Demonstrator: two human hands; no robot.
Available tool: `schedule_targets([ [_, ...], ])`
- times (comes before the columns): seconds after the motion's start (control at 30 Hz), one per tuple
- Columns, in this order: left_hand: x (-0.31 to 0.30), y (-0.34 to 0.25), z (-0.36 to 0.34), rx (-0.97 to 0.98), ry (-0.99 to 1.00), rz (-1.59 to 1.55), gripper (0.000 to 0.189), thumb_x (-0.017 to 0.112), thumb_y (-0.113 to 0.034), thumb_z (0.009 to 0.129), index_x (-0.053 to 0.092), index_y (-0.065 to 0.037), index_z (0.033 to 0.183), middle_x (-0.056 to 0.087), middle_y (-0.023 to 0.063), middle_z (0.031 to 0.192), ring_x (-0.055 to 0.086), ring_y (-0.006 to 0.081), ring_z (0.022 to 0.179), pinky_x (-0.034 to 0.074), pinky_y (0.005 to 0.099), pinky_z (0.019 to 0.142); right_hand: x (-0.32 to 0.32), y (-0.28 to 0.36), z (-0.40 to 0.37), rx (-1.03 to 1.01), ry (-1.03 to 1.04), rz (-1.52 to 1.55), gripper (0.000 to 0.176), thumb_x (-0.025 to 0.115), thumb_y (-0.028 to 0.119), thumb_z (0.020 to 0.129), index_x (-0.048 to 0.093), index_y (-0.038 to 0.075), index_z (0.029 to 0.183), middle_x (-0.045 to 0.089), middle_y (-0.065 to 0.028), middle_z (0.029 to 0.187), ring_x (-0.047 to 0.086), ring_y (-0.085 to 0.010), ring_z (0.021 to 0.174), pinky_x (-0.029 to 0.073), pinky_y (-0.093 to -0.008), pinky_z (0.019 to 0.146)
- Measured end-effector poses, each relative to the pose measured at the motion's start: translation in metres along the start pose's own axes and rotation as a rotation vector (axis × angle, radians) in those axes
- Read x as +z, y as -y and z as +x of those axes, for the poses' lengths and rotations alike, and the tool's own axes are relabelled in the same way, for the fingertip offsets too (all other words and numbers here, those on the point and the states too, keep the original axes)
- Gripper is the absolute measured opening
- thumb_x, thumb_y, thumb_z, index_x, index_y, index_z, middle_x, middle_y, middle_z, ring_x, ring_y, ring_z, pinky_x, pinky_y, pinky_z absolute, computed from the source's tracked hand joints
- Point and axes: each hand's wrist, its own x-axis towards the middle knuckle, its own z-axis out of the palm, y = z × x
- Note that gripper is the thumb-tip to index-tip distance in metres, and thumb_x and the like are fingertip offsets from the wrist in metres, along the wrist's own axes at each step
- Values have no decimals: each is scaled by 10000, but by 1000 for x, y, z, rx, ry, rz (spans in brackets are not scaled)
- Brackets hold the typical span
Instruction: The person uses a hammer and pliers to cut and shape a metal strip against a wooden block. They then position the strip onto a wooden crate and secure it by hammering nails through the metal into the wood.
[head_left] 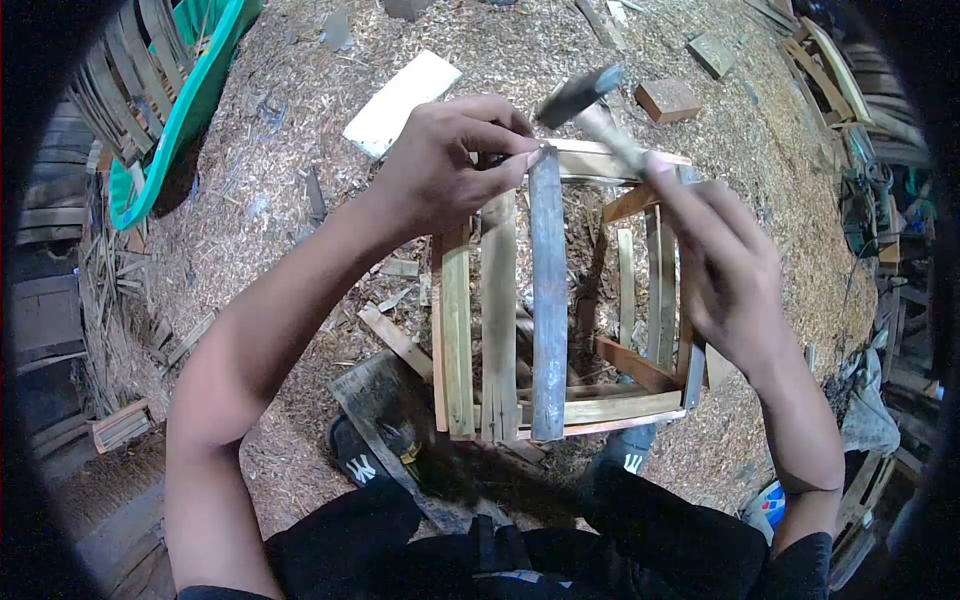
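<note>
A wooden slatted crate [625, 408] stands in front of me, its open side facing up in part. One greyish slat [548, 300] lies across it, beside paler slats [499, 320]. At the far end of the grey slat, my left hand [455, 165] pinches with thumb and forefinger; whatever is between the fingertips is too small to make out. My right hand [725, 265] is wrapped round the handle of a hammer [615, 135]. The hammer head, slightly blurred, hangs just above and right of my left fingertips.
Wood shavings cover the ground. Beyond the crate lie a white block [403, 103] and a brown wooden block [668, 101]. A green plastic tub [190, 120] with slats stands at the left. Under the crate's near side is a dark board [385, 400], between my shoes. Wood piles line both sides.
</note>
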Motion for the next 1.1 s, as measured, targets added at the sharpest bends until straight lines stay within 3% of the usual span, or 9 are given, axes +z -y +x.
schedule_targets([
  [0.03, 0, 0, 1, 6, -3, 4, 149, 789, -58, 875, 818, -28, 1018, 745, 70, 1040, 703, 160, 960, 558, 293, 829, -3, 1, 0, 55, 164, -127, 665, 584, -172, 889, 606, 126, 1483, 630, -132, 963, 597, -226, 749, 496, -362, 647],
  [0.37, -1, -4, 1, 6, -11, 22, 123, 842, -92, 840, 798, -24, 932, 742, 75, 1020, 709, 166, 942, 564, 293, 821, 2, 1, -5, 85, 114, -21, 732, 619, -166, 845, 590, 162, 1498, 636, -152, 981, 637, -271, 788, 536, -379, 693],
  [0.43, -2, -9, -1, -64, 52, 54, 292, 910, -155, 782, 770, -29, 1004, 734, 93, 1070, 708, 187, 969, 571, 314, 828, 3, -1, -5, 73, 91, 20, 827, 635, -181, 788, 581, 213, 1512, 652, -149, 997, 668, -291, 804, 561, -407, 697],
  [0.63, 7, -13, -6, -39, -11, 73, 609, 970, -215, 704, 679, -52, 1213, 703, 118, 1158, 688, 241, 1048, 564, 367, 899, 0, -1, -7, 86, 45, 82, 749, 618, -184, 847, 586, 172, 1506, 637, -154, 978, 648, -285, 794, 540, -412, 702],
  [0.77, 8, -9, -6, -22, 1, 110, 585, 966, -211, 712, 669, -40, 1185, 693, 120, 1151, 671, 246, 1077, 546, 373, 939, -3, 1, -4, 99, 70, 64, 682, 615, -165, 869, 595, 119, 1488, 634, -155, 963, 627, -262, 778, 522, -384, 697],
  [0.83, 9, -8, -7, 22, -53, 139, 551, 933, -410, 736, 680, -46, 1064, 641, 96, 1075, 640, 280, 1060, 538, 427, 917, -3, 2, -3, 103, 85, 48, 617, 606, -145, 892, 602, 68, 1471, 638, -158, 959, 615, -251, 775, 509, -366, 698],
  [0.9, 8, -7, -6, 11, -40, 145, 544, 931, -413, 738, 679, -47, 1051, 635, 92, 1070, 637, 276, 1058, 537, 425, 913, -1, 1, -3, 53, 9, 40, 784, 606, -193, 805, 593, 169, 1500, 617, -141, 949, 633, -261, 758, 533, -414, 679],
  [1.0, 7, -6, -6, -2, -9, 120, 524, 946, -330, 729, 675, -42, 1073, 644, 100, 1104, 634, 261, 1084, 532, 403, 932, -4, 4, -1, 85, 135, -86, 801, 596, -191, 785, 600, 177, 1496, 604, -134, 935, 627, -263, 739, 531, -419, 667],
  [1.1, 7, -7, -6, 1, -2, 91, 531, 964, -250, 718, 674, -34, 1106, 656, 111, 1148, 633, 249, 1115, 529, 382, 957, -1, 1, 1, 39, 32, -11, 811, 589, -190, 776, 604, 185, 1496, 602, -119, 935, 622, -256, 728, 532, -406, 650],
])
